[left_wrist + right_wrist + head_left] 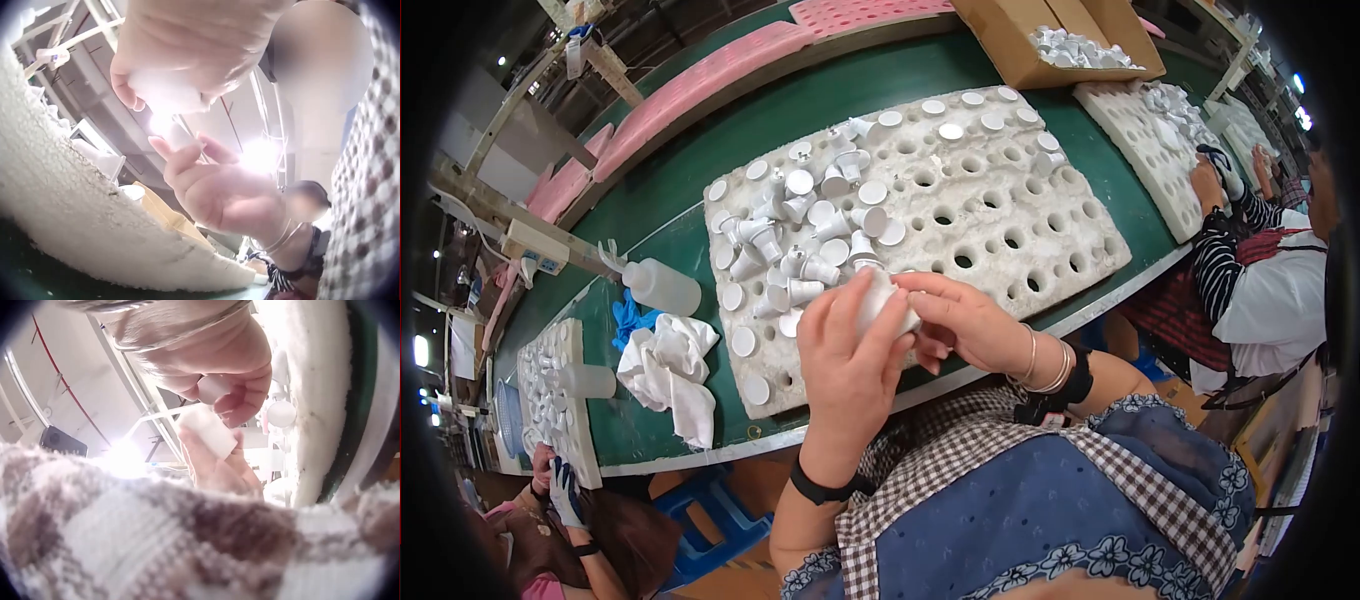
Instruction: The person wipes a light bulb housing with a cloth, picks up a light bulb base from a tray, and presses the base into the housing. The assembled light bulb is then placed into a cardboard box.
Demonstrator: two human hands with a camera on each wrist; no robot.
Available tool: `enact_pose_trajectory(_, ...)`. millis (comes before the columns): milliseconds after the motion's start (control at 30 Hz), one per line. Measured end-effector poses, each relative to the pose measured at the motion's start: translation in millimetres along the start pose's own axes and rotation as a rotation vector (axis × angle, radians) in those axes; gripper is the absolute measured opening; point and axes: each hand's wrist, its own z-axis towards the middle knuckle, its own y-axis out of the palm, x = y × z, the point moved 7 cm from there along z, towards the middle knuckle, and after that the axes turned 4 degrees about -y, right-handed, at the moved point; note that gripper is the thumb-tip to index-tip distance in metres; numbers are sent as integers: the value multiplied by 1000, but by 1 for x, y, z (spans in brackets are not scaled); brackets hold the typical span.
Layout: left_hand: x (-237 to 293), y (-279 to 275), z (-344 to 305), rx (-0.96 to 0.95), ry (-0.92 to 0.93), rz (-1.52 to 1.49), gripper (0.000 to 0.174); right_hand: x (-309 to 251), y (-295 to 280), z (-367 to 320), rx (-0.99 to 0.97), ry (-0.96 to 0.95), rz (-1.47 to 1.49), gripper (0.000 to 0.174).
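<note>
Evidently both hands are occupied: the left hand grips a white cylinder, and the right hand seems to pinch a smaller white piece just beside it. Both pieces are held above the near side of the foam board. They look smooth — a loosened pinch could let one slip, perhaps off the desk edge. A low left wrist might also topple the crowded white caps — they lie loose, some tilted.

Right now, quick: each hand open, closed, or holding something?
Left hand: closed, holding a larger white piece.
Right hand: closed, holding a small rounded white piece.
</note>
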Motion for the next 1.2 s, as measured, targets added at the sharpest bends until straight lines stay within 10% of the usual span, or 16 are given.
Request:
enact_pose_trajectory(200,-46,-8,-7,171,-287,-48,30,3,3,1,-15,80,250,48)
enact_pose_trajectory(300,-8,-5,-1,24,-40,13,28,-2,7,0,-15,43,46,54)
enact_pose_trajectory(367,-18,-6,-1,0,-105,26,28,-27,10,-5,0,-290,-561,54)
enact_pose_trajectory(500,-52,-21,-12,28,-269,81,26,-37,17,-9,-97,-464,-812,59)
enact_pose_trajectory(700,-138,-105,-76,383,-503,324,36,-14,11,-3,-99,-152,-299,54)
enact_pose_trajectory(933,-216,-121,-148,-31,-872,654,57,4,43,21,-217,89,128,53)
enact_pose_trajectory(1100,-220,-145,-166,382,-1081,-58,42,8,73,44,-204,265,100,52)
enact_pose_trajectory(1200,-151,-145,-129,608,-887,-451,39,21,89,62,-263,295,75,52)
